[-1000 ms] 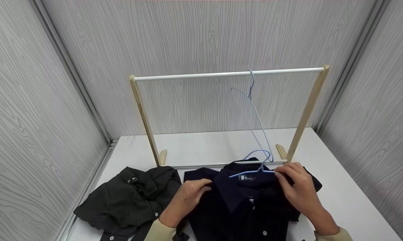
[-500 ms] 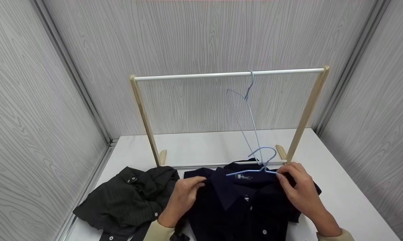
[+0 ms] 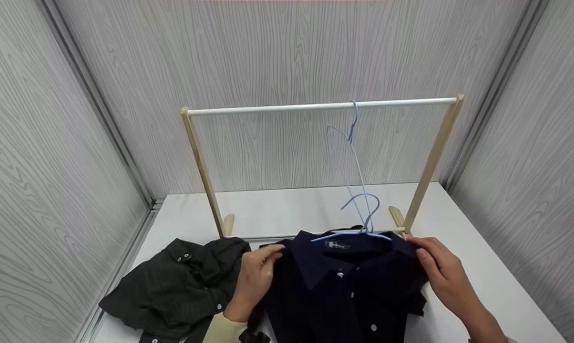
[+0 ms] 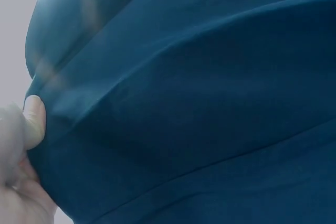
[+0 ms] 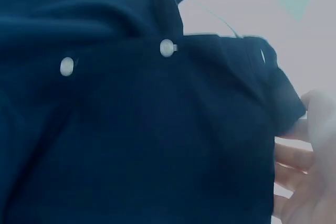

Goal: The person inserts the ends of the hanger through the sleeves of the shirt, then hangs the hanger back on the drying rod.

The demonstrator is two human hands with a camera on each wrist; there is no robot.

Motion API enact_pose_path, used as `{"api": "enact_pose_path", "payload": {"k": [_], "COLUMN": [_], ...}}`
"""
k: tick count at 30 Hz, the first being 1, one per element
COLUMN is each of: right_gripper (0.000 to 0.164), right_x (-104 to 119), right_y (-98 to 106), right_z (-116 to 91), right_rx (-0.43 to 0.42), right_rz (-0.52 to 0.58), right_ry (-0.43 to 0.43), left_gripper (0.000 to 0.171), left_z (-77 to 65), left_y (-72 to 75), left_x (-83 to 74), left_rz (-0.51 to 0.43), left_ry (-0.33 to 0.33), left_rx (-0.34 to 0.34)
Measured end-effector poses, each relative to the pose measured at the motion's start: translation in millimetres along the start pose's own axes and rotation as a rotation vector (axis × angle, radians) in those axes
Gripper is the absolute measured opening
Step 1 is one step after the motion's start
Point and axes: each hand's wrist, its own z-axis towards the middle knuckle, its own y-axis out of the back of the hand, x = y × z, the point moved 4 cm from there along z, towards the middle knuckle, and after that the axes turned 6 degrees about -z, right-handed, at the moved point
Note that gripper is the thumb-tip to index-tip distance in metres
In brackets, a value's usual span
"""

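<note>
Left hand (image 3: 256, 276), in front of the rack's left half: thumb and fingers pinch the navy shirt (image 3: 325, 290) at one shoulder. Right hand (image 3: 446, 271), in front of the rack's right post: I see fingers reaching behind the cloth's edge, thumb near its tip, and read it as a light pinch at the other shoulder.

Navy shirt lies on the table (image 3: 268, 209), just in front of the rack (image 3: 272, 109), collar toward it. Blue hanger (image 3: 364, 227) sits at the collar, hook up, before the rack's lower bar. I judge the cloth light, soft and limp, little risk of slipping or breaking; best held at the shoulder seams, where it folds least. Hanger looks thin, light, fairly stiff; I would take it by the neck.

Second hanger (image 3: 357, 162) hangs from the rack's top bar. Gray shirt (image 3: 168, 286) lies crumpled in front of the rack's left post.
</note>
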Motion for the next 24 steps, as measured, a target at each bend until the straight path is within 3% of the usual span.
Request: {"api": "enact_pose_path", "payload": {"k": [4,8,16,24], "right_gripper": [0.032,0.03,0.026,0.025], "right_x": [-10,-17,-23,-25], "right_y": [7,14,26,50], "right_z": [-8,-15,-19,-23], "right_rx": [0.029,0.001,-0.096,-0.152], "right_rz": [-0.033,-0.045,-0.109,-0.135], "right_ry": [-0.008,-0.003,-0.021,-0.06], "left_gripper": [0.024,0.023,0.016,0.017], "left_z": [1.7,4.1,11.6,25.9], "left_y": [-0.3,-4.6,-15.0,-13.9], "left_x": [-0.5,-1.7,1.1,2.7], "left_rz": [0.003,-0.008,-0.035,0.078], "left_ry": [-0.001,0.0,0.011,-0.014], "left_rx": [-0.003,0.027,0.211,0.346]}}
